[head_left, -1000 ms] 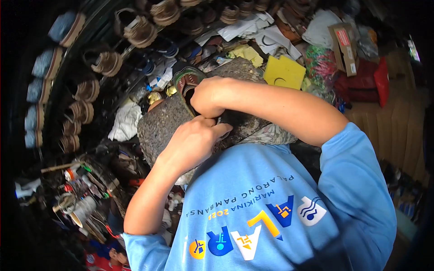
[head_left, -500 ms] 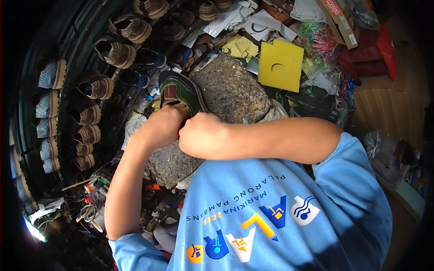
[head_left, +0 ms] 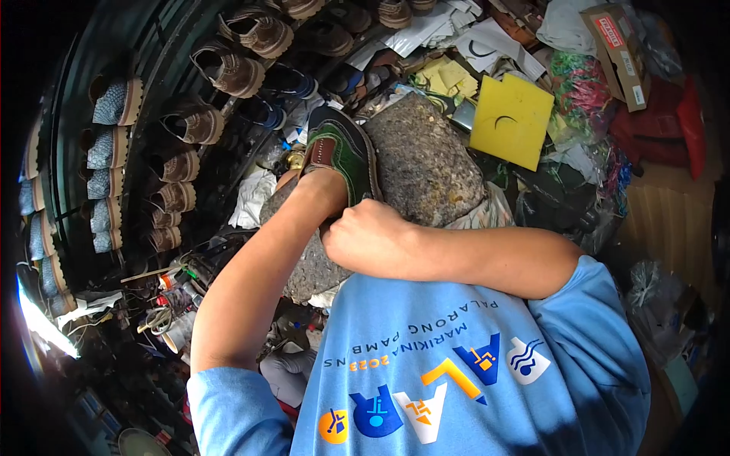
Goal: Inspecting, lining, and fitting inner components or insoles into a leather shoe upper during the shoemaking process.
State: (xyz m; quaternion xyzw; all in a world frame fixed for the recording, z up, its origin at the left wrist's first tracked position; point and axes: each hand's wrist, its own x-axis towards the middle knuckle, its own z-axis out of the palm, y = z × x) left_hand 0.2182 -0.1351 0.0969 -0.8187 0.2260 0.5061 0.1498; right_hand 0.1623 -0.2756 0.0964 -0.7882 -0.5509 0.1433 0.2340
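Note:
A green, black and brown leather shoe [head_left: 356, 156] rests toe-away on a large rough grey stone [head_left: 430, 152] in front of me. My left hand [head_left: 323, 187] is pushed into the shoe's opening, so its fingers are out of sight. Closed into a fist, my right hand [head_left: 370, 237] grips the shoe at its heel end, close beside my left wrist. The heel itself is mostly covered by the hands.
Brown shoes [head_left: 228, 70] line a dark rack [head_left: 144, 144] on the left. Beyond the stone lie yellow foam sheets [head_left: 512, 121], paper scraps and a cardboard box [head_left: 614, 57]. Tools and clutter [head_left: 171, 304] crowd the near left; a red bag [head_left: 661, 137] lies far right.
My left hand has slid deeper into the shoe, its knuckles no longer showing. The right fist stays at the heel. The whole view has shifted, so things appear farther right.

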